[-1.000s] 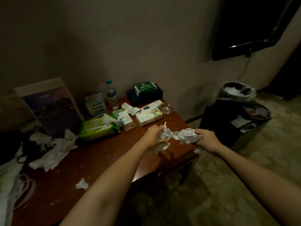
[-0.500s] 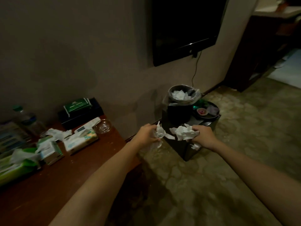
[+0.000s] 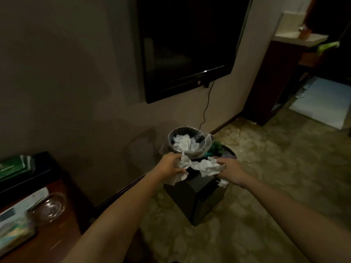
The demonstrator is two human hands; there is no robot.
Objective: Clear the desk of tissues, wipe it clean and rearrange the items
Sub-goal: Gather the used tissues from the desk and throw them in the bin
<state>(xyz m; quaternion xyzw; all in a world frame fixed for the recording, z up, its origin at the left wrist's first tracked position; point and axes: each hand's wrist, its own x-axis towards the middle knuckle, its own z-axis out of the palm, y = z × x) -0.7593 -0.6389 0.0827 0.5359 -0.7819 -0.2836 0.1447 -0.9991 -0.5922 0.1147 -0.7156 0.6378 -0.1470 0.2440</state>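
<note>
Dim light falls over a room with a plain wall, a dark television [image 3: 186, 44] mounted on it and a cable [image 3: 207, 103] hanging down from its lower edge. Patterned flooring [image 3: 275, 186] spreads to the right towards a brighter doorway.

From the head camera, both bare arms reach forward. The left hand [image 3: 169, 166] has its fingers curled round a crumpled tissue [image 3: 182, 163], part of which hangs below the palm. The right hand [image 3: 233, 170] grips a wad of tissue [image 3: 208, 167], and the two bundles touch between the hands. A small scrap [image 3: 223, 183] shows just under the right hand; whether it is held cannot be told.

Both hands are off the desk and over a black stand [image 3: 199, 198] on the floor. Just beyond them is a round bin [image 3: 170, 138] with a clear liner, which already holds white used tissues [image 3: 183, 142].

At the lower left is the corner of the brown desk [image 3: 57, 236]. On it are a glass dish [image 3: 48, 207], a blurred tissue pack [image 3: 13, 232] beside the dish, and farther back a black box [image 3: 38, 173] with a green packet [image 3: 13, 165] on top.
</note>
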